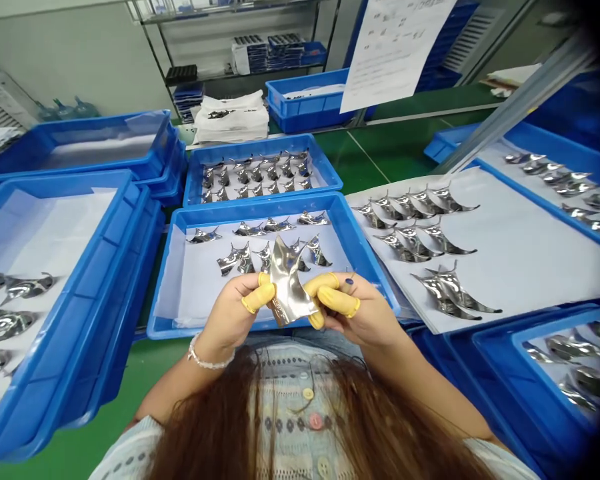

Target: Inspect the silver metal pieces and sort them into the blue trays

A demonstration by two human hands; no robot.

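Left hand (233, 303) is pinching one edge of the shiny metal piece (286, 283), right hand (363, 303) the opposite corner; it's sitting between them, blue tray (355, 240) lying beyond. Likely handling light, stiff, slick, scratch-prone; edges are looking safest.

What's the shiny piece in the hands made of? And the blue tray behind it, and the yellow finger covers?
Shiny piece: probably polished metal, since it gleams with mirror-like reflections.
Blue tray: likely hard plastic, smooth and slightly glossy, evenly coloured.
Yellow finger covers: maybe rubber, dull-finished, because they look stretchy and snug.
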